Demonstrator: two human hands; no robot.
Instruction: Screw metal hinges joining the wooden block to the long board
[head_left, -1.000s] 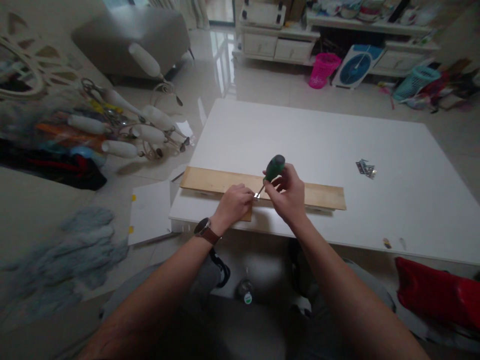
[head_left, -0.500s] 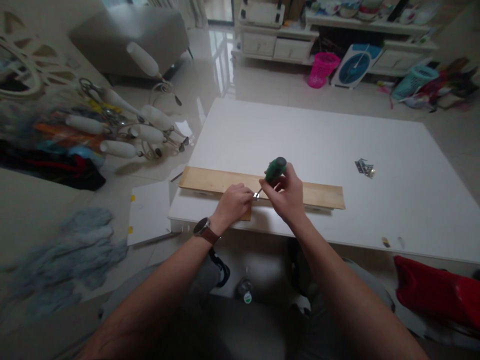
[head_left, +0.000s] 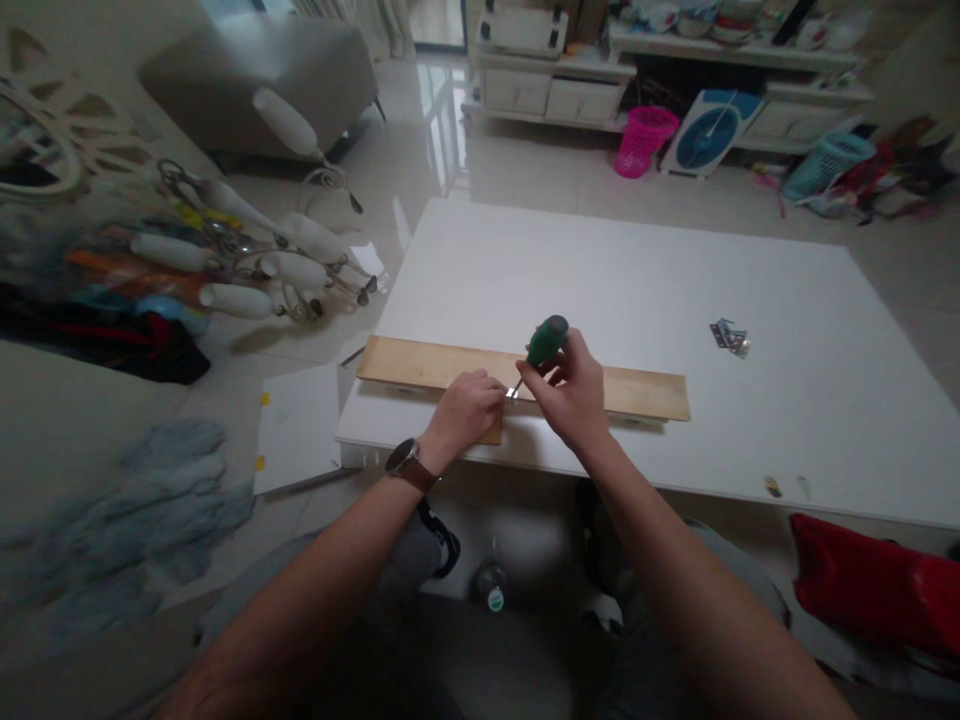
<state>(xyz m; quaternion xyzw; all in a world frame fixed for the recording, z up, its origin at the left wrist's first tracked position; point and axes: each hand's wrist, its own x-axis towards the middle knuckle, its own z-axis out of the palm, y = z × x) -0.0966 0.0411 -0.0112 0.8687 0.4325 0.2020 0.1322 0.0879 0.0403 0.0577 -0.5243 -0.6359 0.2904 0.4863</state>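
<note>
A green-handled screwdriver (head_left: 548, 340) stands tilted in my right hand (head_left: 574, 390), whose fingers wrap its handle. Its shaft points down at a small shiny metal bracket (head_left: 512, 395) on the near edge of a long wooden board (head_left: 420, 360). My left hand (head_left: 471, 405), with a watch on the wrist, is closed, its fingertips pinching at the left side of the bracket; the exact grip is partly hidden. Below that hand, a short wooden piece (head_left: 493, 434) sticks out toward me. The board lies across a large white panel (head_left: 600, 270).
Several metal brackets (head_left: 730, 337) lie on the panel at the right, and small pieces (head_left: 773, 487) sit by its near edge. A lamp with white shades (head_left: 236, 300) is on the left. A red object (head_left: 870, 580) stands at the lower right, a bottle (head_left: 493, 585) between my feet.
The screwdriver's handle has shifted very slightly left with my right hand. My left hand stays at the bracket, and the board has not visibly moved.
</note>
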